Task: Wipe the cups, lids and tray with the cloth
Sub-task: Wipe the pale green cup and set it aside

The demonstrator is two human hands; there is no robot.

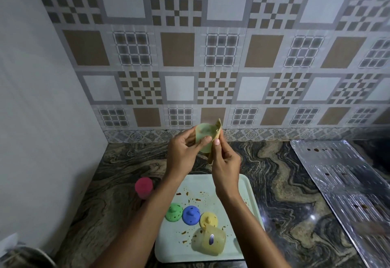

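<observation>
Above the counter my left hand (184,155) grips a pale green translucent cup (203,135). My right hand (224,163) pinches a tan cloth (217,129) against the cup's right side. Below lies a pale tray (250,191) speckled with brown stains. On it sit a green lid (173,212), a blue lid (191,215) and a yellow lid (208,219), and a yellow translucent cup (211,241) lies on its side near the front. A pink cup (144,187) stands on the counter left of the tray.
The marbled stone counter (280,183) meets a patterned tiled wall (211,57) behind and a plain white wall (38,99) at left. A ribbed steel drainboard (341,183) with brown spots lies at right. A round metal vessel rim (27,257) shows at the bottom left.
</observation>
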